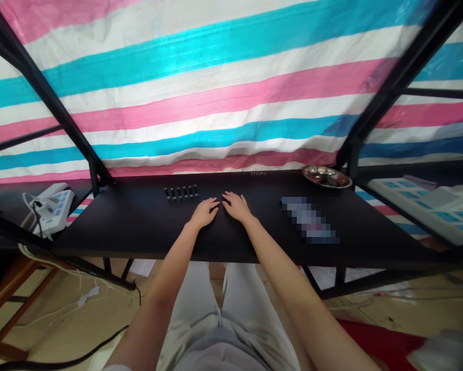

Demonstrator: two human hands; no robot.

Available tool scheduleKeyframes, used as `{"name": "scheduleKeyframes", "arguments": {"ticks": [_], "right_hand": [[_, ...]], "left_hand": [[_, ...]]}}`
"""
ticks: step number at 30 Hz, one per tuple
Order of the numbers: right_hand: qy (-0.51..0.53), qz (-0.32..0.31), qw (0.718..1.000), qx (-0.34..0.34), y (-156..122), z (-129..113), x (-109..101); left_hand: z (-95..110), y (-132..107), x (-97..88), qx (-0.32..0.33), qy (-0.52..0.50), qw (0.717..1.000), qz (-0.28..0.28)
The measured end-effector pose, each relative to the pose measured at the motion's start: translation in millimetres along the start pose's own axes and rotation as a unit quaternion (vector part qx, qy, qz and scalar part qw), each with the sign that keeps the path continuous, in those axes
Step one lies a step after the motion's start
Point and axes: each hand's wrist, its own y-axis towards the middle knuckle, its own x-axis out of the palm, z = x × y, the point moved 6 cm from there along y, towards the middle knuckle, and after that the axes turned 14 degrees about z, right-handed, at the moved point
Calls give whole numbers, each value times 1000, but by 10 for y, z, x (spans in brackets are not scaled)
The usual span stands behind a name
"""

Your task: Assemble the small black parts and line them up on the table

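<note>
Both palms face down on the black tabletop [138,221], fingers spread. My left hand [204,212] rests near the middle, holding nothing. Just right of it lies my right hand [236,206], also holding nothing, with a small gap between the two. Left of my left hand stands a row of several small dark cylinders with pale lower ends [179,192]; their exact kind is too small to tell. A row of several tiny light-coloured pieces [258,174] sits at the back edge, beyond my right hand.
A shiny metal dish [327,176] is at the back right corner. Nearer lies a blurred, pixelated bluish item [310,220]. Black frame posts [96,165] rise at both sides. A white power strip [59,211] is on the left neighbouring table. Striped sheeting [216,103] hangs behind.
</note>
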Motion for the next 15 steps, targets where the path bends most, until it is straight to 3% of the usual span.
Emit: {"name": "scheduleKeyframes", "arguments": {"ticks": [15], "right_hand": [[17, 10, 1000, 7, 23, 22, 18]], "left_hand": [[12, 16, -59, -9, -26, 999, 17]]}}
